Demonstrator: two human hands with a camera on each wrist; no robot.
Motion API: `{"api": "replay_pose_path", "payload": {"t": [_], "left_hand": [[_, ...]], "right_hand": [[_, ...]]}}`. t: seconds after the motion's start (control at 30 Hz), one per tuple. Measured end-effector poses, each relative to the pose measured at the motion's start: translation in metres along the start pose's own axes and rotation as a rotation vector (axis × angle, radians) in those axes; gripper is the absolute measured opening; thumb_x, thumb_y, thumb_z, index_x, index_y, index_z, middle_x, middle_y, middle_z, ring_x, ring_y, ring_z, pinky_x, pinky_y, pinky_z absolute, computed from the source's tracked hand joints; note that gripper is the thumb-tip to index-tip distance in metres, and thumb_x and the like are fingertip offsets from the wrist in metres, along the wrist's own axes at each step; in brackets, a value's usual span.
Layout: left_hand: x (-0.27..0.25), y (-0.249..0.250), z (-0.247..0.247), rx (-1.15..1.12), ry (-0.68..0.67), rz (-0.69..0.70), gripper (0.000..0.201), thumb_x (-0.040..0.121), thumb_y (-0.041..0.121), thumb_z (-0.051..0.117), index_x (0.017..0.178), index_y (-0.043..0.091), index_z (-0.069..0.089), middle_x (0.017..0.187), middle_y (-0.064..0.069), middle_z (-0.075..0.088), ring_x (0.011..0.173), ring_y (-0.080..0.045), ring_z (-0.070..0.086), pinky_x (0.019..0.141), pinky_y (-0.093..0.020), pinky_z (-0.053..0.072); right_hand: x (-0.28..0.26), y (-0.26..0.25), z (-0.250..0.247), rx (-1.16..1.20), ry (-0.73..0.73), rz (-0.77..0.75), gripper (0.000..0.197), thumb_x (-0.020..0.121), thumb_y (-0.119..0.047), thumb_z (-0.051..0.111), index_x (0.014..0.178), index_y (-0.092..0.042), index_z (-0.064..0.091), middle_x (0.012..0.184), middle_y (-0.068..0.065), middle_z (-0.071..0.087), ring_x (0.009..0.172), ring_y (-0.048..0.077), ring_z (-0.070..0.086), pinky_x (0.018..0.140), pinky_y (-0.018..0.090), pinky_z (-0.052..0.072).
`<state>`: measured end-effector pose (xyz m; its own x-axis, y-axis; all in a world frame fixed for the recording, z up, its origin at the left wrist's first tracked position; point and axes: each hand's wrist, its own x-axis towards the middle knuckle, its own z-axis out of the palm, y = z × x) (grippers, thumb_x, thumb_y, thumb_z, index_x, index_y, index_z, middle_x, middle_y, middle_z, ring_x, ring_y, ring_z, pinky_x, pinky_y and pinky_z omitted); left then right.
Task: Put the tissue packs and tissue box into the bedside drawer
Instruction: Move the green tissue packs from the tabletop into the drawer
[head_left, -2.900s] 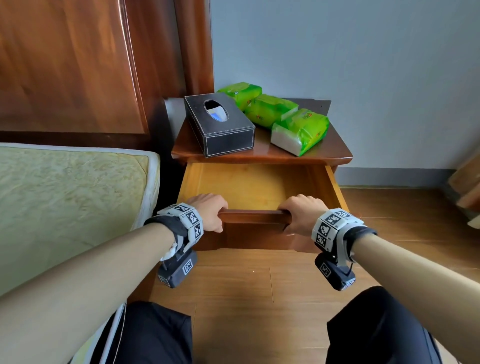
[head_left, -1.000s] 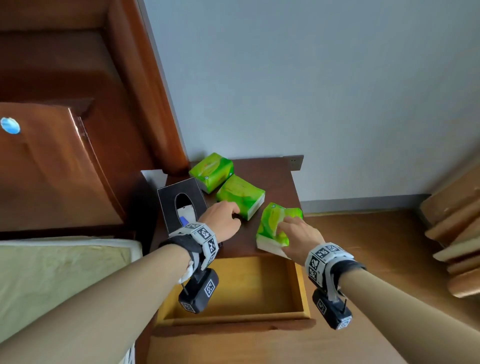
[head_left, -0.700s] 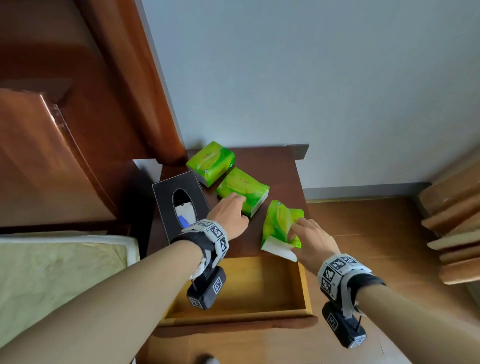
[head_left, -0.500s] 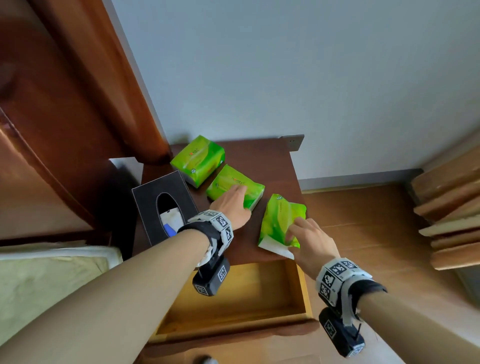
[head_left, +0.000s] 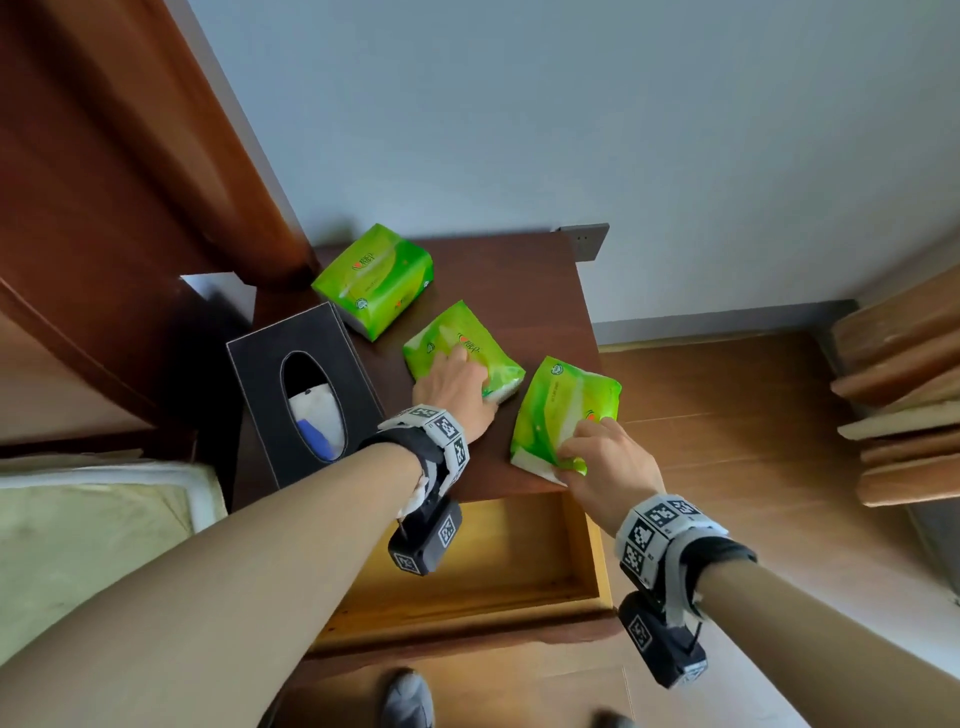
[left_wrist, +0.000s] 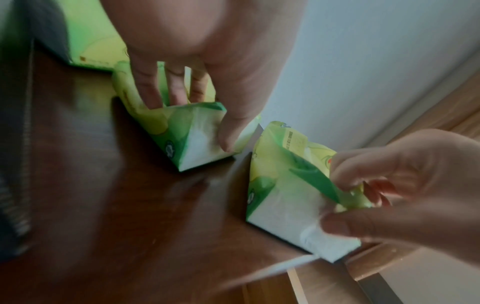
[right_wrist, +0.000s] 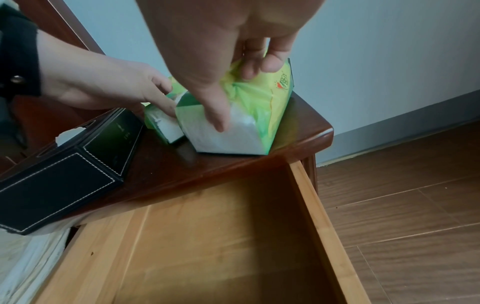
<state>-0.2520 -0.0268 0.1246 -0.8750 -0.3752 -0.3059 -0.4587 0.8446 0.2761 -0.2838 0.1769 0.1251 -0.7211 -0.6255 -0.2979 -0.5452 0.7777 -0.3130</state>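
Three green tissue packs lie on the bedside table (head_left: 524, 270). The far pack (head_left: 374, 278) is untouched. My left hand (head_left: 470, 374) grips the middle pack (head_left: 457, 338), fingers (left_wrist: 166, 90) over its top and thumb on its white end (left_wrist: 202, 139). My right hand (head_left: 571, 457) pinches the crumpled wrapper at the near end of the near pack (head_left: 563, 405), which sits at the table's front right corner (right_wrist: 233, 133). The black tissue box (head_left: 296, 395) stands on the left of the table. Below, the drawer (head_left: 595, 551) is pulled out and its wooden floor is bare.
A dark wooden headboard (head_left: 104, 208) and the mattress (head_left: 78, 530) are on the left. A wall socket (head_left: 584, 240) sits behind the table. Stacked wooden pieces (head_left: 904, 405) lie on the floor to the right. My shoe (head_left: 408, 701) is below the drawer front.
Both hands left the drawer front and rose to the table top. The left settled onto the middle pack; the right took the near pack's end, and that pack turned slightly.
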Motion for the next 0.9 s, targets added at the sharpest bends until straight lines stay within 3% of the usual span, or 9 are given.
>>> {"api": "replay_pose_path", "payload": {"t": [0.1,0.23,0.4,0.5,0.63,0.73,0.8,0.9], "left_hand": [[-0.031,-0.002,-0.002,-0.003,0.076,0.082,0.015,0.089,0.027,0.064,0.083,0.015,0.058,0.097,0.0,0.042,0.102,-0.025,0.05,0.062,-0.038,0.038],[-0.086,-0.008,-0.01,-0.036,0.078,0.126,0.026,0.088,0.024,0.062,0.071,0.017,0.044,0.085,0.005,0.037,0.09,-0.021,0.049,0.057,-0.035,0.035],[-0.164,-0.013,-0.014,-0.06,0.046,0.155,0.018,0.091,0.027,0.06,0.078,0.015,0.054,0.094,0.009,0.05,0.092,-0.014,0.048,0.063,-0.035,0.046],[-0.201,-0.017,-0.004,-0.085,-0.006,0.191,0.02,0.094,0.026,0.058,0.077,0.018,0.052,0.095,0.012,0.046,0.085,-0.01,0.045,0.063,-0.033,0.047],[-0.222,-0.024,0.018,-0.077,-0.08,0.155,0.019,0.097,0.03,0.055,0.088,0.014,0.062,0.099,0.011,0.048,0.08,-0.009,0.046,0.065,-0.033,0.049],[-0.219,-0.032,0.035,-0.061,-0.102,0.129,0.02,0.097,0.03,0.055,0.094,0.013,0.065,0.102,0.009,0.05,0.08,-0.007,0.042,0.06,-0.026,0.043],[-0.211,-0.036,0.048,-0.041,-0.111,0.123,0.019,0.098,0.03,0.055,0.097,0.014,0.066,0.105,0.009,0.05,0.08,-0.007,0.041,0.052,-0.018,0.029],[-0.195,-0.046,0.07,-0.036,-0.107,0.108,0.017,0.098,0.027,0.057,0.097,0.013,0.066,0.103,0.007,0.049,0.083,-0.008,0.043,0.05,-0.018,0.023]], "right_hand": [[-0.014,0.004,-0.001,0.017,0.0,-0.017,0.007,0.087,-0.03,0.067,0.09,-0.025,0.071,0.094,-0.011,0.055,0.104,0.016,0.048,0.07,0.035,0.047],[-0.043,0.007,-0.011,0.0,-0.021,-0.066,0.009,0.088,-0.032,0.065,0.086,-0.024,0.067,0.091,-0.014,0.053,0.102,0.014,0.047,0.07,0.035,0.048],[-0.087,0.011,-0.016,-0.025,-0.11,-0.127,0.008,0.089,-0.033,0.063,0.089,-0.024,0.066,0.089,-0.017,0.049,0.106,0.015,0.047,0.072,0.035,0.048],[-0.11,0.009,-0.011,-0.031,-0.171,-0.163,0.01,0.09,-0.033,0.063,0.094,-0.025,0.066,0.091,-0.018,0.048,0.108,0.015,0.047,0.074,0.036,0.049],[-0.128,0.006,0.002,-0.032,-0.244,-0.181,0.014,0.09,-0.035,0.062,0.101,-0.027,0.067,0.1,-0.017,0.055,0.113,0.013,0.047,0.078,0.035,0.048],[-0.129,0.005,0.016,-0.058,-0.285,-0.175,0.017,0.092,-0.035,0.059,0.105,-0.027,0.067,0.106,-0.016,0.058,0.113,0.013,0.047,0.081,0.035,0.049],[-0.122,0.005,0.026,-0.07,-0.302,-0.159,0.019,0.094,-0.035,0.057,0.108,-0.027,0.066,0.11,-0.015,0.059,0.114,0.013,0.047,0.082,0.036,0.049],[-0.105,0.008,0.045,-0.096,-0.325,-0.135,0.019,0.096,-0.032,0.055,0.112,-0.027,0.064,0.112,-0.013,0.058,0.115,0.014,0.047,0.084,0.038,0.049]]}}
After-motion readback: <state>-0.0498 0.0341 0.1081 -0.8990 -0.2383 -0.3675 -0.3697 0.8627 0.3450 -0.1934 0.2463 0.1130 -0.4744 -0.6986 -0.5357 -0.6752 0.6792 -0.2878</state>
